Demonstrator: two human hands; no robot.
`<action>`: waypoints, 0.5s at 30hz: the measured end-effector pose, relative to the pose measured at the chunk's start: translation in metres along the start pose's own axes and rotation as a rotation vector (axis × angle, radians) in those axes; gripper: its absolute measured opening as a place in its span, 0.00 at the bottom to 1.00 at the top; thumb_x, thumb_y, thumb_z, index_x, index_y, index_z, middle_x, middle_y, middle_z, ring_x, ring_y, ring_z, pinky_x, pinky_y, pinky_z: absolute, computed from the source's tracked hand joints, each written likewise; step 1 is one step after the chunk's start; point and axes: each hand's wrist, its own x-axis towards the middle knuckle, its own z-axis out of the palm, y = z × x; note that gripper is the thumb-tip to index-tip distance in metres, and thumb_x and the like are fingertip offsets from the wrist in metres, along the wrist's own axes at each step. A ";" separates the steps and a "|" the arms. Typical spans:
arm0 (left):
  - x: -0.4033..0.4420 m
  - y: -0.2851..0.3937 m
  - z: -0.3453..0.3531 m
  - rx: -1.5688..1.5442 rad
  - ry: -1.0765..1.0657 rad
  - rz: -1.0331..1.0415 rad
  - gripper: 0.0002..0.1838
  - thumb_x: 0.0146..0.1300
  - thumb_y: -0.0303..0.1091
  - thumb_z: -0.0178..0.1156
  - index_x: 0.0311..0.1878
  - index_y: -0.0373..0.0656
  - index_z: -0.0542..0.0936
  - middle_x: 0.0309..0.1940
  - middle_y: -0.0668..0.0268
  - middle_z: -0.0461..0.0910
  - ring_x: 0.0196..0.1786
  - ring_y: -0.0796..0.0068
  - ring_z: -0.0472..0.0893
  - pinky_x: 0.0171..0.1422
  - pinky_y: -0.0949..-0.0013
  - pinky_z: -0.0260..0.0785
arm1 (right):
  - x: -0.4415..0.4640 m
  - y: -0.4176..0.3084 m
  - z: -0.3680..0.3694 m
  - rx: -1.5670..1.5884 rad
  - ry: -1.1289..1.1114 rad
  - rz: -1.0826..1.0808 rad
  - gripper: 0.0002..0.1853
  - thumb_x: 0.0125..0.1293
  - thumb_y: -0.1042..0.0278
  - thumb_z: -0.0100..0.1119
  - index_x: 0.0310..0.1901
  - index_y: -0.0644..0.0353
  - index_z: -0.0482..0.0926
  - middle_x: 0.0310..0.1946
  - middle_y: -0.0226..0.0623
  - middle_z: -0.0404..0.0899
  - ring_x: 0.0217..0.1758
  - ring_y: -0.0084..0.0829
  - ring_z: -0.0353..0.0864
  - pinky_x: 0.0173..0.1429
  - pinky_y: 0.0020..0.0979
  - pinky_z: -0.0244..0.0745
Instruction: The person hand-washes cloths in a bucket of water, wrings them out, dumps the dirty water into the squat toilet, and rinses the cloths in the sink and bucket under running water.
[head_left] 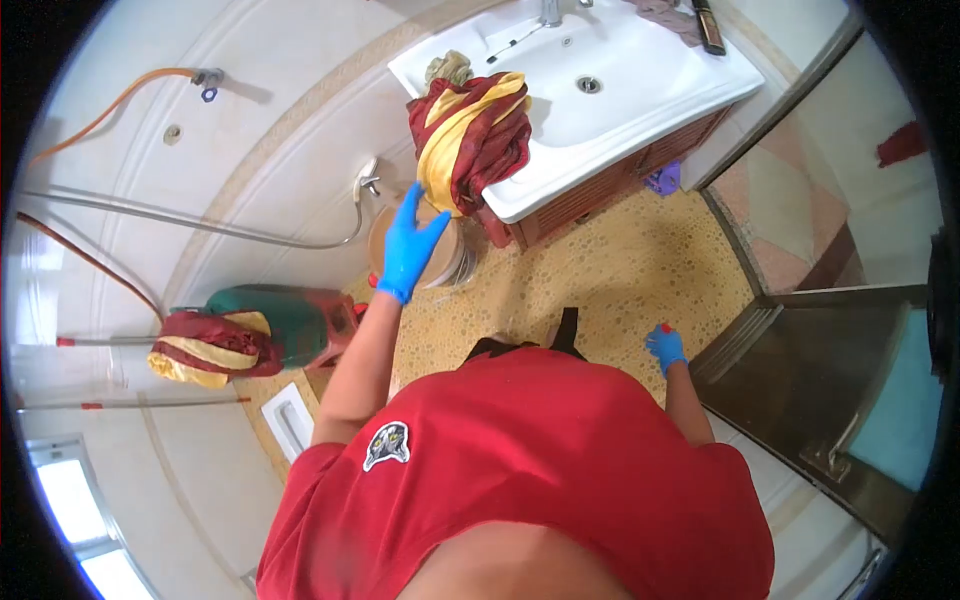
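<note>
- The left hand [408, 250], in a blue glove, is far nearer to the crumpled red and yellow cloth [475, 150] than the right hand [667, 347] is.
- That cloth sits heaped on the near left corner of the white sink [640, 95], with a dark red fold drooping past the counter's front edge.
- From the left hand the heap lies ahead and a little to the right — the fingertips point towards its lower, yellow end.
- Its longer run, traced by the yellow band, slants from that end away from the person and rightwards, roughly in line with the outstretched forearm.
- The left hand's fingers are extended, its thumb set wide of them, and nothing is gripped. The fingertips appear just beside the cloth's edge; whether they touch it cannot be told.
- Below the left hand, a bucket [450, 260] stands on the patterned floor [640, 235], partly hidden by the glove.
- The right hand, also gloved in blue, hangs low near the dark door [790, 380], well apart from the sink. Its fingers are loosely parted — a small red spot shows at their tips, too small to identify or to call held.
- Off to the left, a second red and yellow cloth [225, 348] drapes over a green container [275, 310].
</note>
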 end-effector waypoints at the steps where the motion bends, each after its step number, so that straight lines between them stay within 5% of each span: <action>1: 0.013 0.008 0.001 0.111 0.029 0.063 0.39 0.55 0.45 0.65 0.66 0.36 0.61 0.60 0.50 0.69 0.63 0.56 0.69 0.65 0.59 0.61 | -0.009 -0.006 0.008 -0.002 -0.005 0.008 0.10 0.65 0.59 0.51 0.38 0.55 0.74 0.30 0.34 0.78 0.26 0.27 0.77 0.26 0.29 0.68; 3: 0.044 0.021 0.004 0.161 0.043 0.199 0.41 0.54 0.47 0.65 0.66 0.36 0.61 0.62 0.49 0.67 0.64 0.54 0.67 0.67 0.58 0.59 | -0.035 -0.030 0.038 -0.089 0.178 -0.050 0.11 0.64 0.58 0.54 0.41 0.55 0.75 0.34 0.35 0.80 0.28 0.29 0.79 0.30 0.30 0.72; 7: 0.115 0.034 0.027 0.295 0.098 0.562 0.45 0.48 0.49 0.69 0.65 0.33 0.62 0.61 0.47 0.65 0.66 0.51 0.63 0.69 0.58 0.56 | -0.050 -0.019 0.046 -0.111 0.077 -0.045 0.12 0.64 0.56 0.54 0.40 0.57 0.76 0.33 0.35 0.80 0.28 0.29 0.79 0.30 0.30 0.72; 11: 0.181 0.047 0.065 0.594 0.058 0.485 0.54 0.44 0.63 0.65 0.66 0.32 0.57 0.64 0.43 0.59 0.68 0.41 0.56 0.70 0.50 0.51 | -0.033 0.046 -0.005 -0.276 0.090 -0.023 0.14 0.66 0.56 0.53 0.40 0.59 0.77 0.33 0.36 0.81 0.29 0.28 0.79 0.30 0.30 0.73; 15: 0.216 0.041 0.081 0.896 -0.125 0.289 0.63 0.33 0.70 0.66 0.65 0.32 0.58 0.64 0.39 0.58 0.68 0.47 0.59 0.69 0.53 0.55 | -0.020 0.074 -0.040 -0.312 0.167 -0.103 0.14 0.68 0.58 0.51 0.38 0.61 0.77 0.31 0.37 0.81 0.30 0.29 0.81 0.30 0.31 0.75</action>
